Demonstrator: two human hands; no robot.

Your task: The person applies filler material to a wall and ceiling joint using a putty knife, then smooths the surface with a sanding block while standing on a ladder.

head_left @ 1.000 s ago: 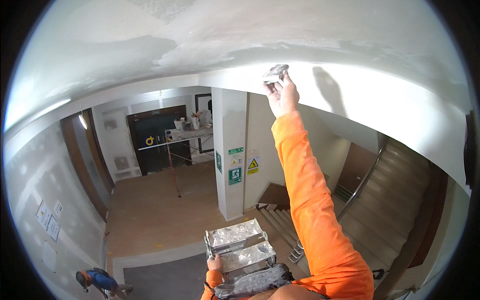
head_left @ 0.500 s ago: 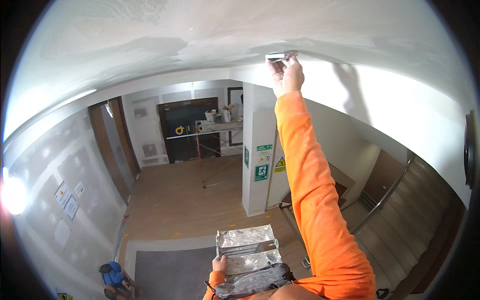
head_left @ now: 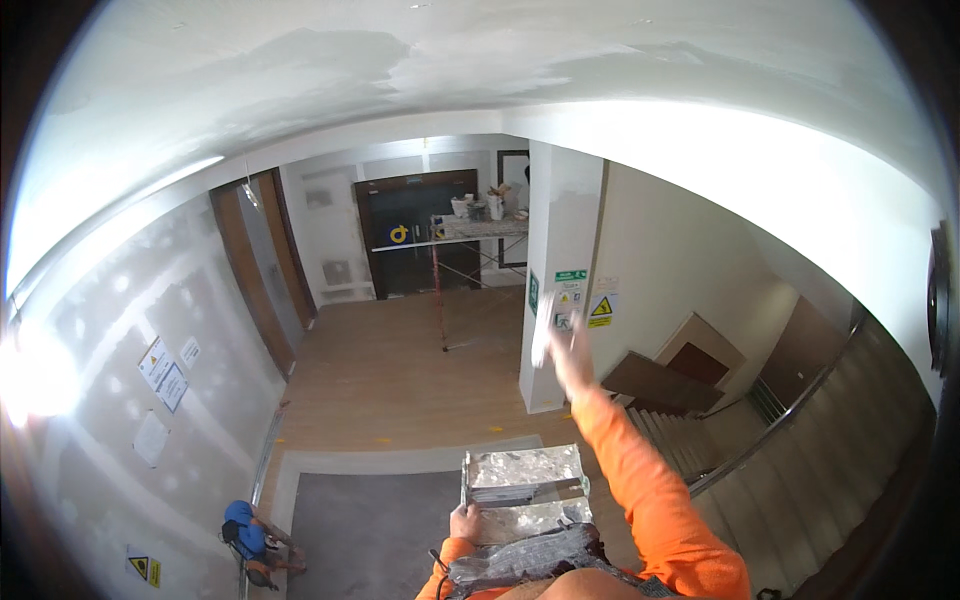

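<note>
In front of my chest, my left hand (head_left: 465, 521) is closed round the left edge of a stepladder (head_left: 525, 468), whose top is spattered with dried white plaster. My right hand (head_left: 572, 362), out on a stretched arm in an orange sleeve, is smeared by motion. A flat plastering blade (head_left: 543, 330) with a pale body is in it, seen as a whitish blur before the white column. Above is the ceiling (head_left: 460, 70), patched with damp-looking grey and white filler. A dark grey bag (head_left: 530, 562) hangs at my waist.
Stairs with a handrail (head_left: 775, 415) drop away at the right. A scaffold platform (head_left: 480, 229) holding buckets stands by the dark far door. Down at lower left is a blue and orange machine (head_left: 253, 545). The white column (head_left: 545, 390) bears safety signs.
My right hand has come down from the ceiling with the blade and is now level with the column's signs. My view has shifted slightly left; my left hand stays on the stepladder.
</note>
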